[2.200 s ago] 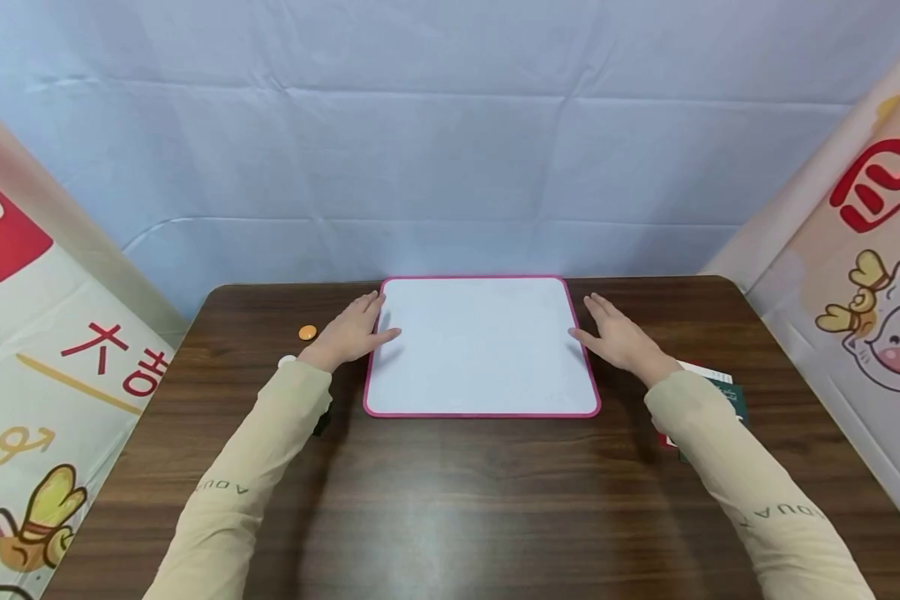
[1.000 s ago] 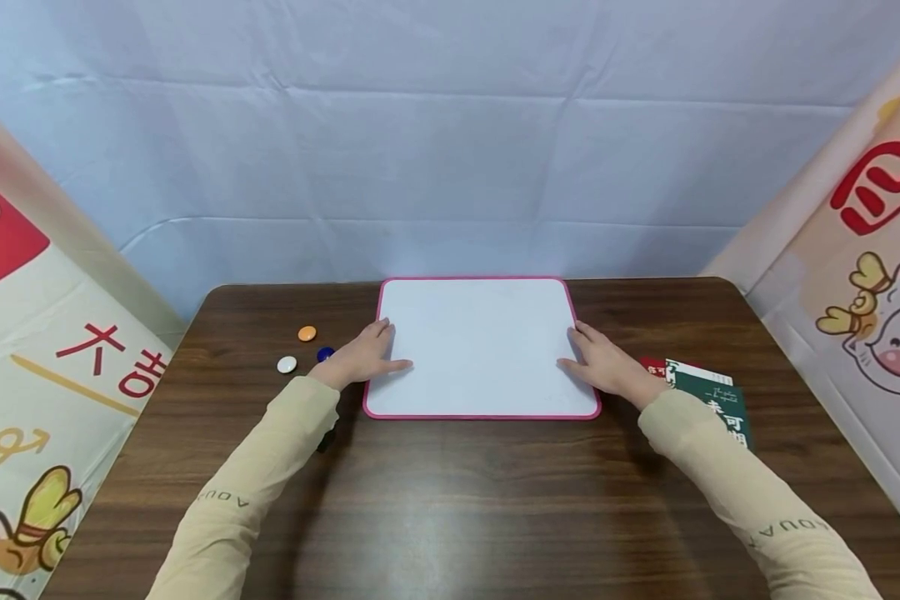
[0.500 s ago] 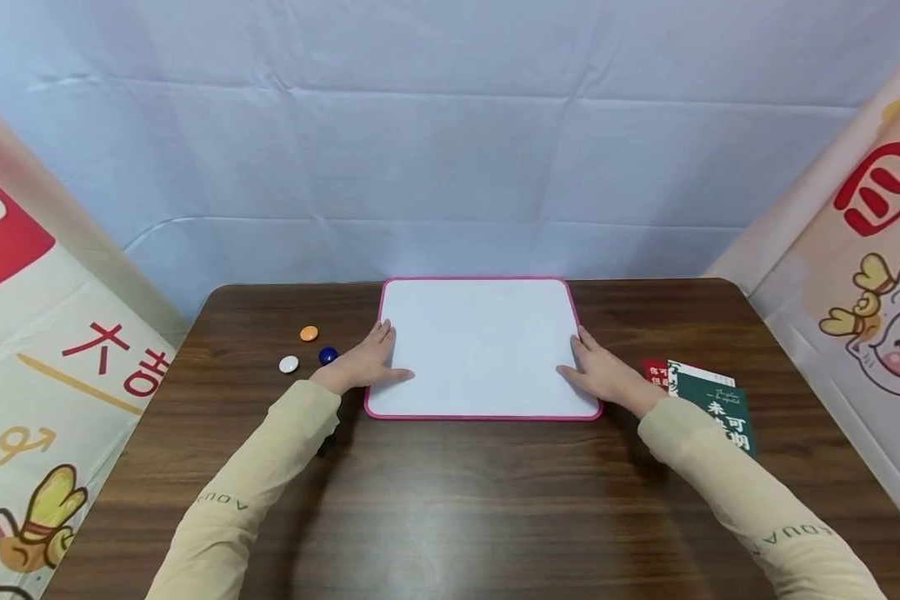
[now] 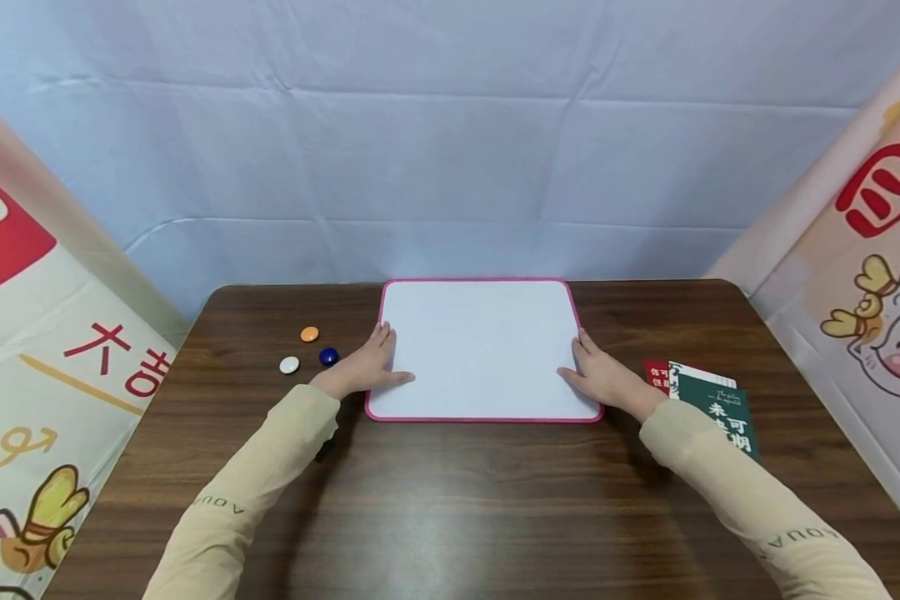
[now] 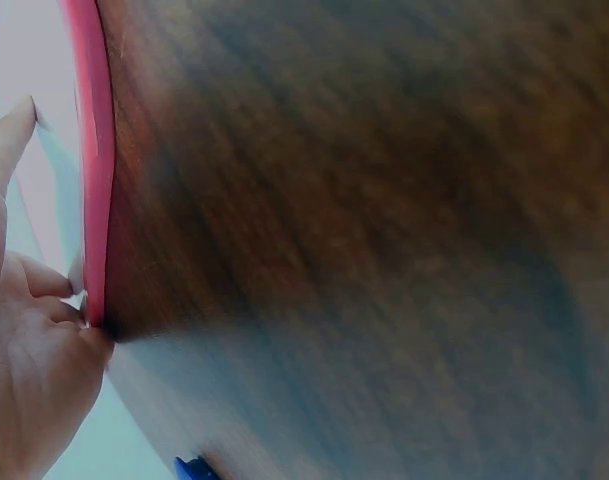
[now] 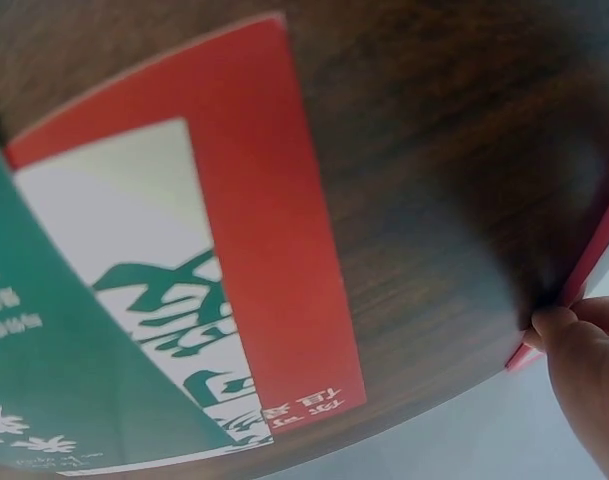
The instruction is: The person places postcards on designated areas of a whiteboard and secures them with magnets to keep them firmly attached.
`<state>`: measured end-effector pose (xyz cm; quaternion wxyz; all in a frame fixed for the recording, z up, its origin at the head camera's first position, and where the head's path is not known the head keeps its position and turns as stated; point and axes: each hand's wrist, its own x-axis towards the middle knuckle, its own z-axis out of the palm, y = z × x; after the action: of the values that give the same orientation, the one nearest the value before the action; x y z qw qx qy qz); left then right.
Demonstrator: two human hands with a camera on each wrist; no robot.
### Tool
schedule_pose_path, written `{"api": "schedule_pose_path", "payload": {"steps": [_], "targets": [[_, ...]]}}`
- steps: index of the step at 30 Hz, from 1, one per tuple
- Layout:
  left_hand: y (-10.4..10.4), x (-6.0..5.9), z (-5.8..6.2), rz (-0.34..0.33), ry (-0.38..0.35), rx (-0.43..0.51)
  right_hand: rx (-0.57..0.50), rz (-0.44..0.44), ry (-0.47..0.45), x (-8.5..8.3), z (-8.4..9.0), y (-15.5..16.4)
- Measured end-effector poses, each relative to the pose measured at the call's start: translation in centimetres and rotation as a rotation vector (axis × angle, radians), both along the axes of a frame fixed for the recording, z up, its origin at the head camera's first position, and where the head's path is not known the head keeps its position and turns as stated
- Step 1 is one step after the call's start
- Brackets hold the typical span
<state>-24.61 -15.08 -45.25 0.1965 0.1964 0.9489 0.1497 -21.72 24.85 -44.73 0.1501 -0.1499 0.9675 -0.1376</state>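
A white whiteboard (image 4: 480, 350) with a pink rim lies at the back middle of the table. At its left edge, my left hand (image 4: 363, 364) holds the rim, thumb reaching over the white surface. In the left wrist view, the fingers of my left hand (image 5: 44, 370) bend against the pink rim. On the opposite edge my right hand (image 4: 603, 375) holds the board, its thumb also over the surface. The right wrist view has the fingertips of my right hand (image 6: 584, 350) bent at the pink rim. The board's underside is hidden.
An orange magnet-like disc (image 4: 310, 333), a white disc (image 4: 289, 365) and a blue disc (image 4: 328, 357) lie left of the board. Overlapping green (image 4: 720, 408) and red (image 4: 656, 375) printed booklets lie at the right. A dark object (image 4: 326, 446) is partly behind the left sleeve.
Both hands have come down and inward from beside the board onto its left and right edges. The blue disc and more of the booklets have come into view. The board stays in place.
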Motion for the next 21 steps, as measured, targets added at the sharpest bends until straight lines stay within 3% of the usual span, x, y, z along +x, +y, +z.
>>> {"api": "schedule_pose_path", "payload": {"steps": [13, 21], "targets": [[-0.5, 1.3, -0.2, -0.03, -0.003, 0.067, 0.012, 0.012, 0.006, 1.3, 0.0, 0.2], [-0.2, 2.5, 0.0, -0.027, 0.018, 0.017, 0.012, 0.048, 0.022, 2.2, 0.0, 0.4]]}}
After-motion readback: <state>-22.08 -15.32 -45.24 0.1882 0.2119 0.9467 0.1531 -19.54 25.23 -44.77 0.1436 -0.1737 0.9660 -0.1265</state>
